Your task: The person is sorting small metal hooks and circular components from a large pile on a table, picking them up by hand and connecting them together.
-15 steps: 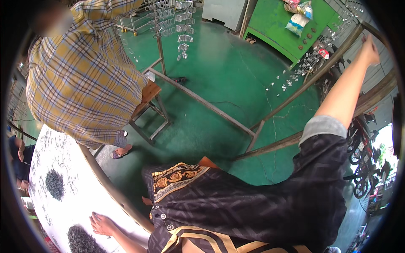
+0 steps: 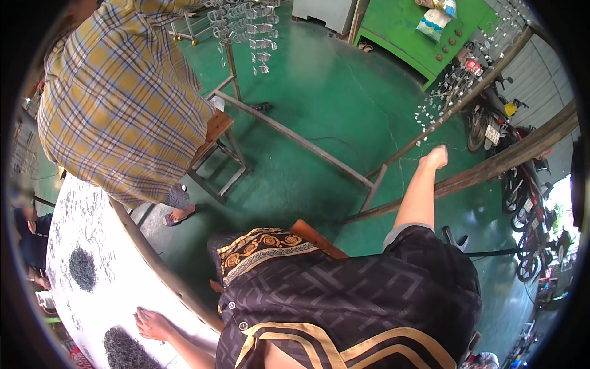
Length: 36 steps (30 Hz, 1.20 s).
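My left hand (image 2: 152, 325) lies on a white tabletop (image 2: 144, 277), its fingers stretched out and slightly apart. Right beside it is a heap of dark, thin wire-like pieces (image 2: 126, 349); a second dark heap (image 2: 82, 269) sits farther up the table. Out to the right, my right hand (image 2: 435, 158) hangs in the air at the end of an extended arm. Its fingers look curled in, and whatever they may hold is hidden. Small shiny metal pieces (image 2: 430, 111) dangle in strings just beyond that hand, apart from it.
A person in a yellow plaid shirt (image 2: 120, 104) stands at left by a wooden stool (image 2: 216, 128). Clear hooked pieces (image 2: 243, 24) hang nearby. A metal frame (image 2: 295, 140) and wooden beam (image 2: 491, 166) cross the green floor. Motorbikes (image 2: 522, 203) line the right; a green cabinet (image 2: 399, 37) stands behind.
My right hand has come down and inward from the upper rail at the far right. The hanging metal pieces have swung. My left hand stays at nearly the same place on the table.
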Each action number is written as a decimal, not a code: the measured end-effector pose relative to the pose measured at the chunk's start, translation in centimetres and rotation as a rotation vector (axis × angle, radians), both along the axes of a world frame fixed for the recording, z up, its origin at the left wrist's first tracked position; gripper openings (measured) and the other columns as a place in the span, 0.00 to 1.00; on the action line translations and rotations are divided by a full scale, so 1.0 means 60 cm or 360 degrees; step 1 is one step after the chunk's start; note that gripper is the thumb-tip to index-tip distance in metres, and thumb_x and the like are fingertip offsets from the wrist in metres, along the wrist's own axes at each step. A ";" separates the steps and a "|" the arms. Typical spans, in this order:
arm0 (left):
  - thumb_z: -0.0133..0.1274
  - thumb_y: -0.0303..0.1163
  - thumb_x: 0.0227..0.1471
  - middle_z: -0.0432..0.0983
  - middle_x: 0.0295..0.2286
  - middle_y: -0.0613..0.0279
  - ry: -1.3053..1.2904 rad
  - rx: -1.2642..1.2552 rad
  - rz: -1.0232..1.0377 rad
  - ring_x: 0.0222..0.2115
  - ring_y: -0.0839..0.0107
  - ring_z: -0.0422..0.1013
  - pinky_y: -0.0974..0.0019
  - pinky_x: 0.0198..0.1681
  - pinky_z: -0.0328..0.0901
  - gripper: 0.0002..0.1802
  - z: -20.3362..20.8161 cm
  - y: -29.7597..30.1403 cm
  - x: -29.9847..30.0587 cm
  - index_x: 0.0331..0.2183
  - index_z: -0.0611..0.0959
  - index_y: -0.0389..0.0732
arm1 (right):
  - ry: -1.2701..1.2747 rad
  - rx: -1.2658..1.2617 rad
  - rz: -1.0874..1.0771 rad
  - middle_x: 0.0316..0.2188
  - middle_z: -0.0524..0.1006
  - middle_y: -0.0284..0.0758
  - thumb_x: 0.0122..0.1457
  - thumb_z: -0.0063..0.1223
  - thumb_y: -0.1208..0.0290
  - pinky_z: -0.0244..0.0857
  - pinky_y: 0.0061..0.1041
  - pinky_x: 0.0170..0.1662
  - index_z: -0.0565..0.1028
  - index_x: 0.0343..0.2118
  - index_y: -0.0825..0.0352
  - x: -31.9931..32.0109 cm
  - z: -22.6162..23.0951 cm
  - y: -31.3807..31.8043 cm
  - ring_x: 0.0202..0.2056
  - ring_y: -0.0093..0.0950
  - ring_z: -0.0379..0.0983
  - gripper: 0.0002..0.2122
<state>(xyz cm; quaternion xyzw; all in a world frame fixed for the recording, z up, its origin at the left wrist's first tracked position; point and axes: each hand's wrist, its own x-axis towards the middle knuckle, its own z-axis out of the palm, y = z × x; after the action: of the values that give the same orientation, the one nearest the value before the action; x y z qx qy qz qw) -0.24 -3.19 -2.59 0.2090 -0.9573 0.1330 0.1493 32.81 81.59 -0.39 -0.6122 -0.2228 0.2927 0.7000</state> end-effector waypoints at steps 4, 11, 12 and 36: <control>0.38 0.43 0.56 0.68 0.49 0.70 0.0012 0.0040 -0.0007 0.50 0.71 0.62 0.56 0.54 0.53 0.18 -0.008 -0.019 0.008 0.47 0.76 0.58 | 0.0759 -0.0243 0.0374 0.53 0.65 0.39 0.59 0.36 0.55 0.49 0.45 0.54 0.60 0.56 0.66 -0.025 -0.012 -0.071 0.50 0.35 0.64 0.25; 0.41 0.42 0.55 0.69 0.48 0.69 0.0138 -0.0019 -0.0087 0.49 0.68 0.63 0.53 0.55 0.52 0.17 -0.026 -0.050 0.013 0.46 0.76 0.55 | 0.1209 -0.0045 0.0492 0.56 0.59 0.41 0.60 0.27 0.50 0.46 0.45 0.58 0.54 0.59 0.66 -0.038 -0.024 -0.124 0.55 0.39 0.59 0.29; 0.42 0.42 0.55 0.69 0.47 0.69 0.0179 -0.0044 -0.0109 0.49 0.68 0.64 0.52 0.56 0.52 0.17 -0.030 -0.054 0.013 0.46 0.76 0.55 | 0.1214 -0.0039 0.0497 0.56 0.59 0.42 0.60 0.27 0.50 0.46 0.44 0.58 0.54 0.59 0.66 -0.045 -0.022 -0.132 0.55 0.39 0.59 0.29; 0.55 0.26 0.36 0.75 0.33 0.60 0.1147 0.0276 -0.0473 0.38 0.63 0.69 0.56 0.50 0.54 0.14 -0.054 -0.046 0.018 0.32 0.80 0.42 | -0.0154 -0.1521 0.2558 0.41 0.74 0.42 0.55 0.48 0.57 0.65 0.30 0.39 0.66 0.50 0.66 -0.405 -0.340 -0.446 0.38 0.33 0.72 0.23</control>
<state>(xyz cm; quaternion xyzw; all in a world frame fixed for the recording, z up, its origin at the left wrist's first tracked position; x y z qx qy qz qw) 0.82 -5.93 -5.84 0.1134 -0.8710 -0.0533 0.4750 8.53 54.82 -20.81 -0.5089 -0.4641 0.7234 -0.0483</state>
